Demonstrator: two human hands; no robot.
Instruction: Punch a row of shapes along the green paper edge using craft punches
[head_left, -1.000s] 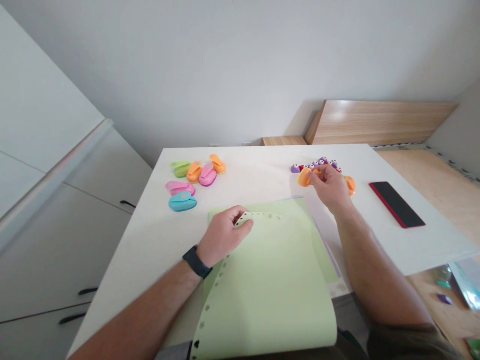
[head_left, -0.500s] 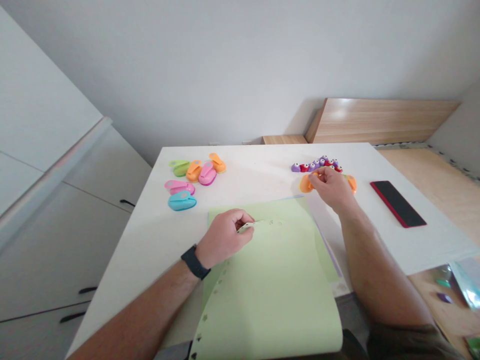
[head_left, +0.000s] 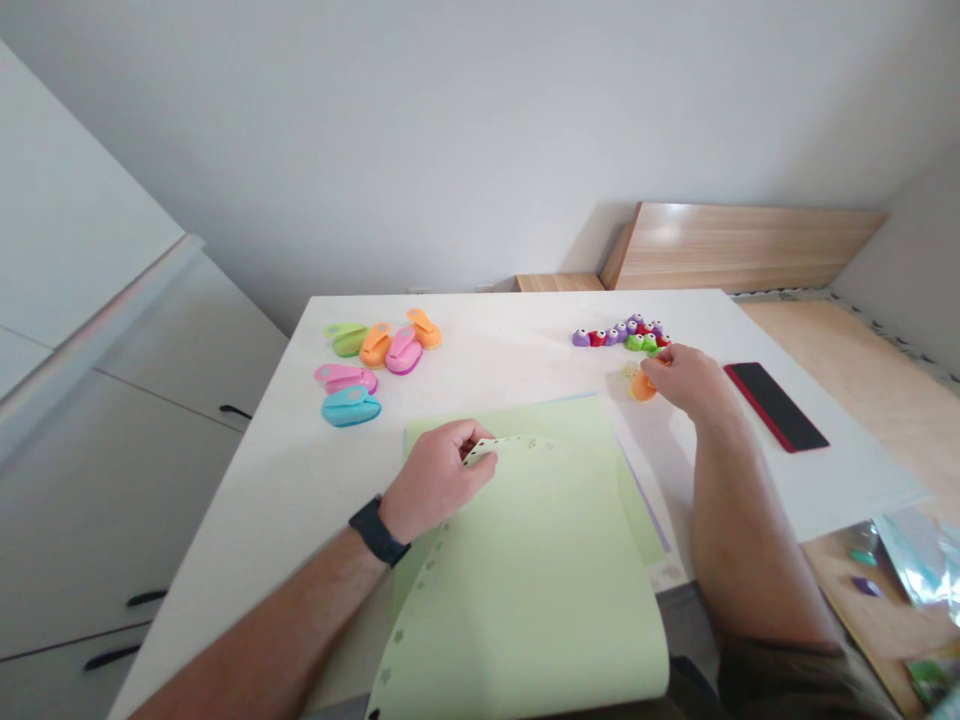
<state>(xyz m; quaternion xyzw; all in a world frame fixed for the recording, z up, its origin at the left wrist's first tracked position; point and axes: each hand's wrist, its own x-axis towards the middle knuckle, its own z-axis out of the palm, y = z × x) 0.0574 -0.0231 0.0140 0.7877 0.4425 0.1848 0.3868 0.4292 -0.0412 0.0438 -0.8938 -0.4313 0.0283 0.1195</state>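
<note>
My left hand [head_left: 442, 478], with a dark watch strap on its wrist, pinches the upper left edge of a pale green sheet of paper [head_left: 547, 560]. That sheet curls toward me, and small shapes are punched along its edge. More green paper lies flat underneath. Over at the right of the table, my right hand [head_left: 686, 378] has its fingers closed on an orange craft punch [head_left: 643, 386], partly hidden by the fingers. Just behind it sits a group of small purple, red and green punches [head_left: 615, 333] with eye-like tops.
Several larger craft punches stand at the table's left, among them a blue one [head_left: 351, 407] and a pink one [head_left: 404, 350]. A black and red flat object [head_left: 776, 407] lies on the white table [head_left: 517, 365] to the right. White cabinets [head_left: 165, 400] stand at left.
My right hand has moved right with the orange punch, so more of the small green punches shows. My left hand keeps its hold on the paper. The view has shifted slightly.
</note>
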